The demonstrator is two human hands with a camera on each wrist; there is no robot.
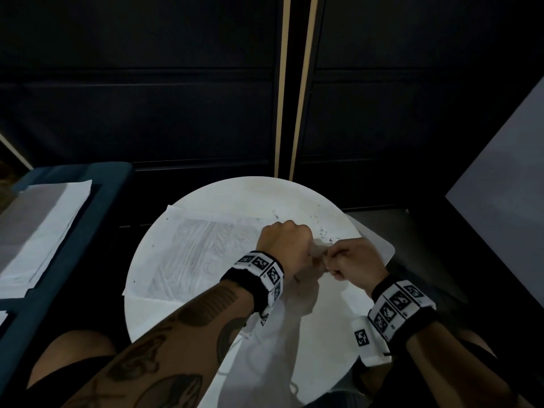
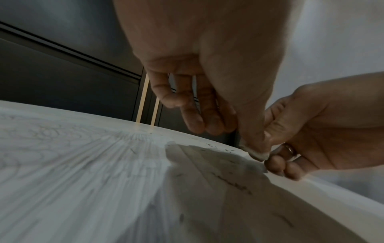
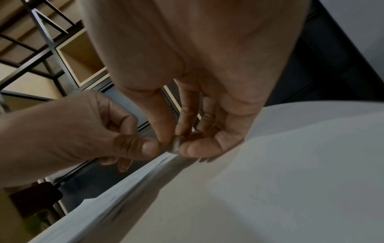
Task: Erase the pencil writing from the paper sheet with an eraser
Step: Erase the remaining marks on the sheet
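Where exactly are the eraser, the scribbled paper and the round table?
eraser [image 3: 176, 146]: right wrist view, its grey rounded end between the fingertips.
paper sheet [image 1: 188, 248]: head view, its pencilled middle.
round table [image 1: 294, 191]: head view, bare far rim.

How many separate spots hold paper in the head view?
2. One sheet with pencil marks lies on the round table by the left hand; a stack lies on the blue seat at left. More may be hidden under the arms.

eraser [image 3: 176, 145] mostly hidden between fingertips, paper sheet [image 1: 188, 248] writing blurred, near corner under hands
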